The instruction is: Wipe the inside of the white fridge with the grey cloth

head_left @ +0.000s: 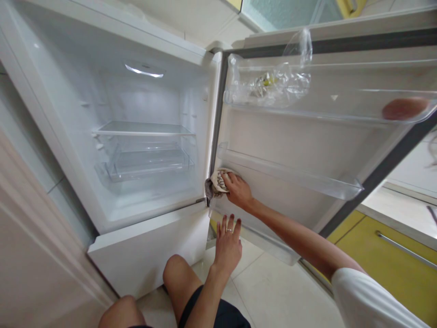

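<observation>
My right hand [239,189] presses a bunched patterned cloth [218,182] against the hinge-side edge of the open fridge door [287,136], between the middle and bottom door shelves. The cloth is pale with dark markings, and a grey part of it hangs at the left by the gasket. My left hand [228,243], with a ring on one finger, is held lower down, just in front of the bottom door shelf [266,241]. Its fingers are spread and nothing is in it. Whether its fingertips touch the shelf I cannot tell.
The fridge compartment [143,100] stands open at left, with a glass shelf [146,129] and a clear drawer [150,168]. A plastic bag [283,84] and a reddish round object [404,109] sit in the top door shelf. Yellow cabinets [385,259] stand at right. My knees are close below.
</observation>
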Demonstrator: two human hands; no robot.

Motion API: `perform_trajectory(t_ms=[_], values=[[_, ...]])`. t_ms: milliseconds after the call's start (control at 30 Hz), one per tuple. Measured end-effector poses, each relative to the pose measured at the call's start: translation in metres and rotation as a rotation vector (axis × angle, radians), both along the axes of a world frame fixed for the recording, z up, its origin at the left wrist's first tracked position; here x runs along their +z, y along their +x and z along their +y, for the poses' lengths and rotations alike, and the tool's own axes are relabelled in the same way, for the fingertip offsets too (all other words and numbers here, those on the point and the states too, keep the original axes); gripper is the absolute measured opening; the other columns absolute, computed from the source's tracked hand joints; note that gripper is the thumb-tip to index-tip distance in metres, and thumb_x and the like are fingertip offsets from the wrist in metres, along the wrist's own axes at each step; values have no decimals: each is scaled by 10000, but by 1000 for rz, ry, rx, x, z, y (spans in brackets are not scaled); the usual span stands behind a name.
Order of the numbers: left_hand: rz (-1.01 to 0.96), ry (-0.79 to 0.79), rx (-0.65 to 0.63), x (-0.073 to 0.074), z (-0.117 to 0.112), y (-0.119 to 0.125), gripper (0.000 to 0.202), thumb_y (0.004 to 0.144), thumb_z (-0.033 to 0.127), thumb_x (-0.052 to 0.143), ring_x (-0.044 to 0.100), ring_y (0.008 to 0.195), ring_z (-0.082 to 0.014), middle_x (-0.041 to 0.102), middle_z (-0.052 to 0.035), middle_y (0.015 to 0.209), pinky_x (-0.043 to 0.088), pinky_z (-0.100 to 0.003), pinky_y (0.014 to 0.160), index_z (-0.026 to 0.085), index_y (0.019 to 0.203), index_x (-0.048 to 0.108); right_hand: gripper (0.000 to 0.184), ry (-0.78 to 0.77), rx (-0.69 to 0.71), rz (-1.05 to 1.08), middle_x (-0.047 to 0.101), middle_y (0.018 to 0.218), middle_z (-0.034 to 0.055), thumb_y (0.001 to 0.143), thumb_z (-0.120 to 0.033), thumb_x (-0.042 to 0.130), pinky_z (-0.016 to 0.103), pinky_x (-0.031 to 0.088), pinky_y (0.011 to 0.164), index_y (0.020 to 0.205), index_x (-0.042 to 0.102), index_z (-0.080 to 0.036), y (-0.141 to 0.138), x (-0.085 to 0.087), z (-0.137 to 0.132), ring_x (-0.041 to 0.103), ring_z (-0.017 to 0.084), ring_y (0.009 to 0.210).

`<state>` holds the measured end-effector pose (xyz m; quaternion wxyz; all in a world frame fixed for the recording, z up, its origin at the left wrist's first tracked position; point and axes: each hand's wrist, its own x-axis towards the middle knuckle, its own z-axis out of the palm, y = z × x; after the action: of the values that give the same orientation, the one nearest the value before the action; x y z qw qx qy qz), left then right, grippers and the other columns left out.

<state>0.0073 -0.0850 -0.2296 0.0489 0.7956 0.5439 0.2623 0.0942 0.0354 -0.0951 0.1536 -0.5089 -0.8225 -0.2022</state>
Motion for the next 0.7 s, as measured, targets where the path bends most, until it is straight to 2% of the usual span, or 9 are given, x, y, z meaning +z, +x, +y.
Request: perform_trajectory(t_ms=[67,167,233,333,433,533,633,700], values=[[-7,-2,3,-2,0,0,707,891,142,558,217,1584,-337,324,-89,1692,236,-604,1281,211,1575,393,738,-38,-13,20,499,1526,177,857,-178,543,469,551,1008,1575,378,-207,-7,-9,6,579,354,1253],[-16,-15,3,-3,0,-1,735,874,125,556,190,1592,-333,300,-79,1702,223,-609,1282,216,1582,382,722,-15,3,81,456,1565,187,845,-143,534,439,518,1076,1554,400,-164,-1,-15,9,533,330,1327],[-17,-22,0,-3,0,-2,760,860,117,557,186,1593,-333,285,-75,1708,222,-621,1279,224,1589,370,706,58,11,127,432,1586,191,839,-110,516,417,497,1108,1537,412,-134,11,-11,6,502,314,1365],[-17,-20,-7,-2,1,-4,778,853,116,561,198,1590,-333,284,-67,1708,229,-639,1272,245,1594,362,677,175,-39,192,497,1520,205,839,-101,511,433,523,1071,1511,436,-133,34,-1,-6,538,327,1309],[-10,-8,-7,-1,2,-6,754,856,124,573,217,1585,-333,318,-68,1694,225,-643,1273,247,1578,392,649,231,-125,219,589,1389,214,849,-123,514,462,559,994,1494,456,-153,60,7,-29,601,342,1184],[4,1,-12,0,3,-7,739,859,134,591,220,1582,-342,336,-89,1684,218,-642,1274,226,1570,409,640,244,-203,230,593,1378,212,845,-152,527,466,574,953,1482,461,-153,92,8,-60,628,344,1142],[27,3,-30,1,4,-8,756,865,135,599,195,1585,-344,310,-102,1692,209,-633,1276,213,1585,381,635,248,-306,285,546,1459,207,848,-209,548,467,582,953,1476,463,-155,129,1,-93,621,360,1212],[43,-6,-42,2,5,-9,766,869,139,607,184,1586,-346,293,-111,1697,201,-627,1278,208,1593,366,629,287,-317,337,528,1490,198,849,-231,550,482,564,1014,1470,470,-167,154,-5,-116,582,365,1301]])
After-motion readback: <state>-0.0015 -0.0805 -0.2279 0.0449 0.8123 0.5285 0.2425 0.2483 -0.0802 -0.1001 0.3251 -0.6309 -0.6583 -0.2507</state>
